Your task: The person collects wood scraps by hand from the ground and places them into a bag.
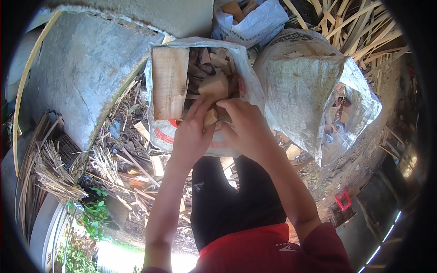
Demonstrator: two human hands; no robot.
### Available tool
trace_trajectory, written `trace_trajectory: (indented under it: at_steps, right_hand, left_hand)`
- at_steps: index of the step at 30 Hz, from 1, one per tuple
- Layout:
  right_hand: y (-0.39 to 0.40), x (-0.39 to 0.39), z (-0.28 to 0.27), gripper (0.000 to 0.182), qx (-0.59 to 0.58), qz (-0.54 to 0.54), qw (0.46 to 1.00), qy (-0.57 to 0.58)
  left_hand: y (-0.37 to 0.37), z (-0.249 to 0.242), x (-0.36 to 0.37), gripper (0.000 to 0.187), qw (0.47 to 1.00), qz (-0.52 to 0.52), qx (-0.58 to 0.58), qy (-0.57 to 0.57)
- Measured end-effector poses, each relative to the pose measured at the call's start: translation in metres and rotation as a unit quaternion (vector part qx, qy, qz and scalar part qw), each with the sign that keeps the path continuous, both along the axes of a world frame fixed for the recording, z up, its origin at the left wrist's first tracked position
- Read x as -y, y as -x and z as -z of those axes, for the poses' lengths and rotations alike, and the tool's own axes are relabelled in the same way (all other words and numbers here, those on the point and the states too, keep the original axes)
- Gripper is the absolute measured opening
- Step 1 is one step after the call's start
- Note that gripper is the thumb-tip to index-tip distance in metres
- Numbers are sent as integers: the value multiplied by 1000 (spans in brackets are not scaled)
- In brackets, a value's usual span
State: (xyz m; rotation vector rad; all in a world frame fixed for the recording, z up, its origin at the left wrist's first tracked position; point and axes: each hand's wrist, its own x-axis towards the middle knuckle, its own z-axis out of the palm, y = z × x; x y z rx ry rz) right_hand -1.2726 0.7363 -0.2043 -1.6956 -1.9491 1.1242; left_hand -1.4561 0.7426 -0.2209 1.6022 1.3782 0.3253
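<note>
A white woven sack [252,68] stands open in front of me, filled with wood offcuts. My left hand [193,129] reaches over its near side, its fingers closed at the lower edge of a pale wood block [214,85]. My right hand [243,120] is beside it, fingers bent and thumb apart, fingertips close to the same block; I see nothing held in it. A smaller wood block [210,118] shows between the two hands. A wide plank piece [170,84] stands upright along the sack's left side. My palms and some fingertips are hidden.
A second woven sack [300,77] leans at the right, its mouth holding some scraps. Behind is another sack [250,25] with wood. Long wood strips [355,27] lie at upper right. A grey slab [68,73] and a bundle of thin sticks [57,170] are left. Offcuts litter the ground.
</note>
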Motion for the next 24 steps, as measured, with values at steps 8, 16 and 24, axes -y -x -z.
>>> trace_trajectory:
  at_steps: [8,16,24]
  right_hand:
    - [-19,-115,-6,33,46,105,954,-275]
    - [-85,-209,116,45,352,-43,922,155]
    - [-71,-148,71,17,418,-8,908,40]
  left_hand:
    - [0,-3,10,50,998,-22,10,57]
    - [-14,-31,3,66,997,-19,24,-76]
    - [34,-45,14,57,997,39,28,-53]
